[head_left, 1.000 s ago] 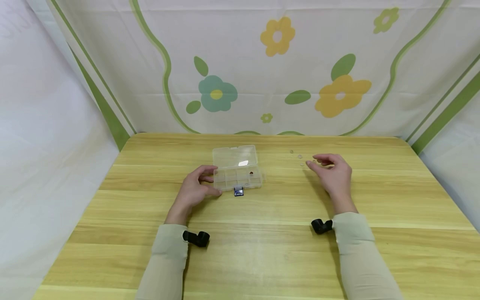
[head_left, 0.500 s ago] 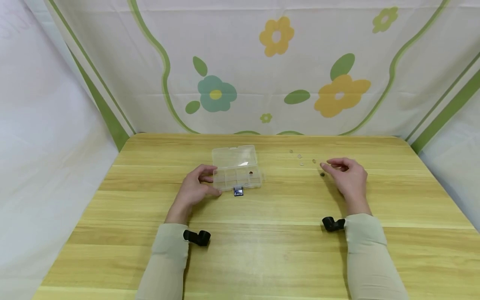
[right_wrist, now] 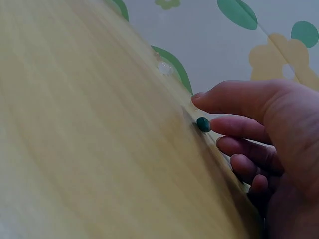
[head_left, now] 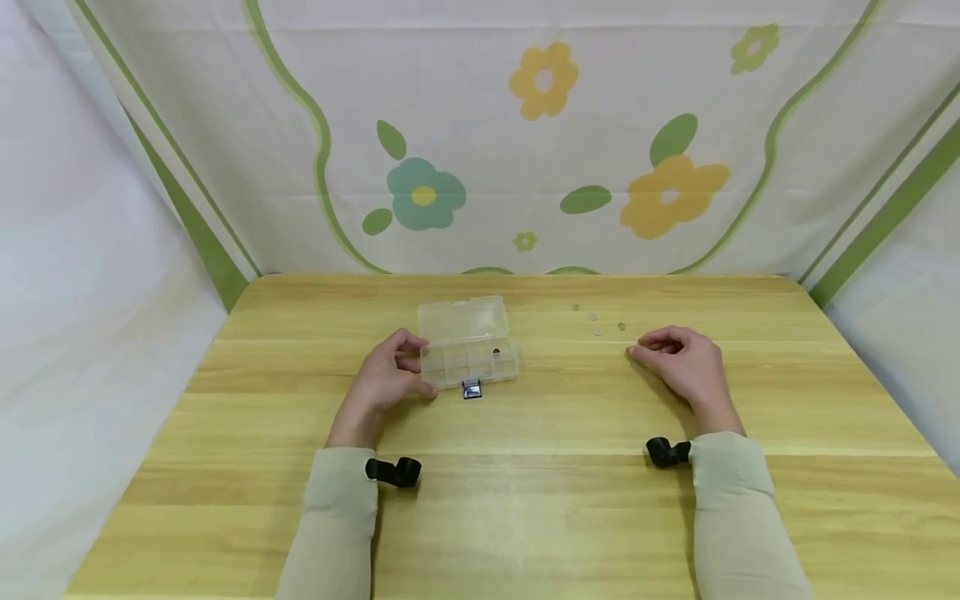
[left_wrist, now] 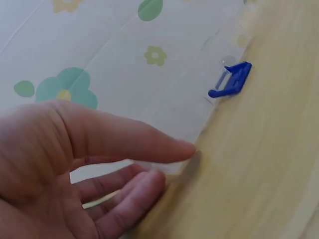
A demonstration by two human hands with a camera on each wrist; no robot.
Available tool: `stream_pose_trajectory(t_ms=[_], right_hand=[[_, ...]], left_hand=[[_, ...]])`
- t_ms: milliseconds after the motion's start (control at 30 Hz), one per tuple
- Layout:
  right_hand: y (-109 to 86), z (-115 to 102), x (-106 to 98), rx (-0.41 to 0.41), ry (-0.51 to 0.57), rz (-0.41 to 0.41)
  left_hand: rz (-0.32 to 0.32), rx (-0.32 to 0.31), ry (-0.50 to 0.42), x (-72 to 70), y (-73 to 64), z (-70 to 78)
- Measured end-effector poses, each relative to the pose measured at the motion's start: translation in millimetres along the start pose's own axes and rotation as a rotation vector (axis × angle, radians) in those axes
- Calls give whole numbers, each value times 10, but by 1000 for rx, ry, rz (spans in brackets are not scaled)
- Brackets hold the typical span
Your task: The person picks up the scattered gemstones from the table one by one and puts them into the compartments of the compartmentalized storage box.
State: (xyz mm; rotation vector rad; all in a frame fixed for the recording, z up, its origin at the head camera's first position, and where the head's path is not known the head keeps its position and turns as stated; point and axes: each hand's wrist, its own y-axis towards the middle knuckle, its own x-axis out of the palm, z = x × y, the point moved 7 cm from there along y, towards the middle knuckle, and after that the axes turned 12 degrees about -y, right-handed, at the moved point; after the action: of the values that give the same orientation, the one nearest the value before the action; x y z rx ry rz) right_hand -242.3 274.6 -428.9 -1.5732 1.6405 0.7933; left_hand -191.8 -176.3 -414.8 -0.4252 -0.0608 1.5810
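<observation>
green bead (right_wrist: pixel 203 124) sits at the spread right grip (head_left: pixel 681 367) — pale pieces (right_wrist: pixel 165 67) nearby, left grip (head_left: pixel 384 382) pinching the clear box (head_left: pixel 461 321).

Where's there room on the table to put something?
The table is bare between the sleeves, with a smaller gap between box and right hand. It's crowded where the left hand meets the box, and where little pieces lie behind that gap.

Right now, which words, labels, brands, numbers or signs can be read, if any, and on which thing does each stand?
None can be read.
The clear box, its blue latch, the green piece and the patterned cloth show no legible mark.
The loose pieces on the table are too small to check.
</observation>
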Motion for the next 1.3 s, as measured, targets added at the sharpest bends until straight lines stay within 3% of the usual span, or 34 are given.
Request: stream_pose_trajectory(t_ms=[200,433,1300], right_hand=[[-7,38,-80,-7,-3,31],[-2,68,-88,-15,-37,41],[8,61,-76,-30,-36,18]], left_hand=[[-30,39,-32,18,16,-6],[-35,26,-68,34,39,-33],[-34,50,-47,31,57,-78]])
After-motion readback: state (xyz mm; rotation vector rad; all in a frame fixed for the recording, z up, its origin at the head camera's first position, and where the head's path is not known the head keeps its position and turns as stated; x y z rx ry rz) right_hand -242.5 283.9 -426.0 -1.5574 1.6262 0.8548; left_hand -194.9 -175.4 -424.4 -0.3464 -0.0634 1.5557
